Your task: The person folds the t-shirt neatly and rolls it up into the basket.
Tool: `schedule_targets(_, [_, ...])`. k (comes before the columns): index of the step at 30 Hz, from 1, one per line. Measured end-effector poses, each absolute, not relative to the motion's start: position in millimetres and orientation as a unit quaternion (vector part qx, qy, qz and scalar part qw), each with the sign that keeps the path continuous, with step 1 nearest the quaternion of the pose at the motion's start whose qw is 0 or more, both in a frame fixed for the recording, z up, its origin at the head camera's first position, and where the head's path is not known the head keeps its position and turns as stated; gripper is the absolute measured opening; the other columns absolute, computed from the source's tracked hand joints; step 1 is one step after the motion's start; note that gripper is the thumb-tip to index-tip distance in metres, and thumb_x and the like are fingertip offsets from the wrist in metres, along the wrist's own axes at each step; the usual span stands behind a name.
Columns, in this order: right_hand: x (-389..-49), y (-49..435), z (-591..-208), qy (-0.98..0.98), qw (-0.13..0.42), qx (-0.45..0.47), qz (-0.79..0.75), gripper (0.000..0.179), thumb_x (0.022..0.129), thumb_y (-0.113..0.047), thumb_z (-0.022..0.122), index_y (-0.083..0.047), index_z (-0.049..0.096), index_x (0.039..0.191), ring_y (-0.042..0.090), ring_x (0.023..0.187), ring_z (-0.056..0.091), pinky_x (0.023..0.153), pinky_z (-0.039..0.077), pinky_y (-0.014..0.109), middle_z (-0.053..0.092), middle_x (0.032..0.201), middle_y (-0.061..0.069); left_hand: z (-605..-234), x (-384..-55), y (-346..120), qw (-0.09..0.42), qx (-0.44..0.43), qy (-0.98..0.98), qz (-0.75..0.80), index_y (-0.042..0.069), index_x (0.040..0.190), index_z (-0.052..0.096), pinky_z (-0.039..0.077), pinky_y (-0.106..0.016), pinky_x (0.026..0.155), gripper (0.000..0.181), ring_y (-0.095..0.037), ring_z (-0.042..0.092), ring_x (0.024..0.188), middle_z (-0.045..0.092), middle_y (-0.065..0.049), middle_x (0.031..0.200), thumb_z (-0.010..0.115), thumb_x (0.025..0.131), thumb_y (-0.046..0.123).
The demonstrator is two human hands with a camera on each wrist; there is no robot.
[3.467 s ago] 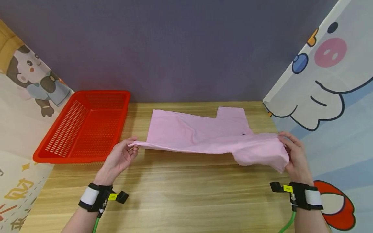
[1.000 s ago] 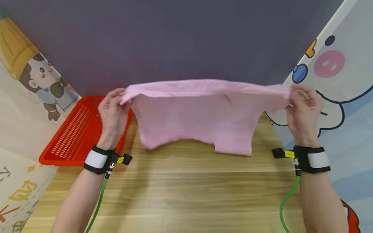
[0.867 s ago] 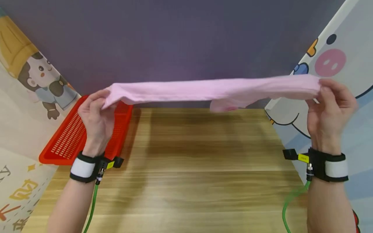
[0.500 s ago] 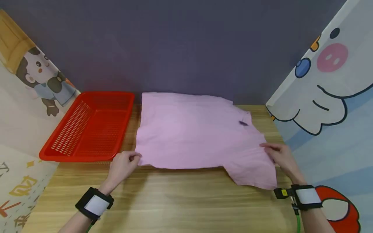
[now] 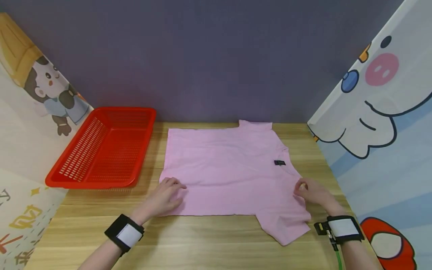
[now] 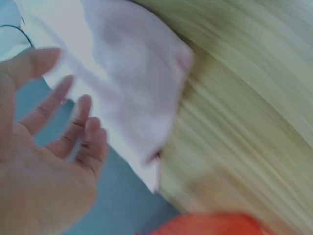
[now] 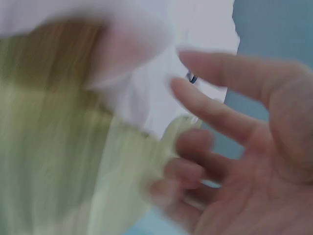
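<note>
A pink T-shirt (image 5: 216, 168) lies spread out on the wooden table, hem to the left and collar to the right. Its black neck label (image 5: 279, 162) shows at the collar, and the near sleeve (image 5: 285, 228) points toward me. My left hand (image 5: 165, 197) is over the near hem corner, fingers spread and relaxed. At the near shoulder edge, my right hand (image 5: 314, 190) has its fingers loosely bent; in the right wrist view its thumb and forefinger stand apart with no cloth between them. Both wrist views are blurred.
A red plastic basket (image 5: 101, 185) stands to the left of the shirt, close to my left hand. Behind the wooden table (image 5: 209, 243) rises a dark grey wall (image 5: 216, 60). Cartoon-printed panels flank both sides, the right one (image 5: 368, 165) near my right hand.
Both hands lifted the shirt, swung it up and laid it down unfolded. Since half a second ago it has come nearer and flatter, and the hands have let go of its edges.
</note>
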State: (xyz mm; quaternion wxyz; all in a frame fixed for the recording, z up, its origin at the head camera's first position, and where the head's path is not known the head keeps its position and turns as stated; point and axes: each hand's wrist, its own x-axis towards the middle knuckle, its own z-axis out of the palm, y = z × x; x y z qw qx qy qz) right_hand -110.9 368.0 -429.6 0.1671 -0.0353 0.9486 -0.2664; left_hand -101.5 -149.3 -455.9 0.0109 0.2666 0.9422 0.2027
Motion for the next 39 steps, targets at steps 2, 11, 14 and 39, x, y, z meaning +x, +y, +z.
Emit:
schedule_targets(2, [-116,357,-436,0.961,0.095,-0.089,-0.244,0.017,0.086,-0.015,0.074,-0.005,0.069,0.099,0.021,0.076,0.053,0.062,0.042,0.031,0.060,0.085,0.008,-460,-107,-138,0.039,0.302,0.924,0.233,0.010,0.130,0.064,0.041,-0.057,0.108,0.048,-0.037,0.050,0.129,0.059,-0.015,0.135,0.077,0.087,0.026])
schedule_targets(11, [-108,347,-472,0.928,0.148,-0.203,-0.276,0.097,0.071,-0.025,0.089,0.004,0.038,0.148,0.066,0.144,0.006,0.108,0.005,0.083,0.017,0.158,0.039,-486,-120,-136,0.187,0.286,0.916,0.212,0.014,0.162,0.017,-0.004,-0.071,0.119,0.117,-0.044,-0.002,0.157,0.001,-0.016,0.170,0.082,0.074,0.056])
schedule_targets(14, [-99,351,-477,0.918,0.189,-0.184,-0.298,0.113,0.070,-0.032,0.090,0.003,0.024,0.155,0.064,0.145,-0.012,0.106,-0.010,0.083,0.000,0.163,0.036,-491,-123,-144,0.195,0.289,0.917,0.196,0.011,0.162,0.010,-0.005,-0.065,0.122,0.130,-0.041,-0.005,0.157,-0.005,-0.015,0.170,0.084,0.068,0.062])
schedule_targets(39, [-99,363,-478,0.927,0.146,-0.165,-0.302,0.105,0.075,-0.032,0.086,0.006,0.028,0.153,0.065,0.145,-0.010,0.108,-0.009,0.082,0.003,0.160,0.041,-487,-143,-149,0.226,0.262,0.916,0.203,0.010,0.162,0.001,-0.015,-0.066,0.119,0.149,-0.042,-0.018,0.155,-0.019,-0.021,0.167,0.092,0.054,0.058])
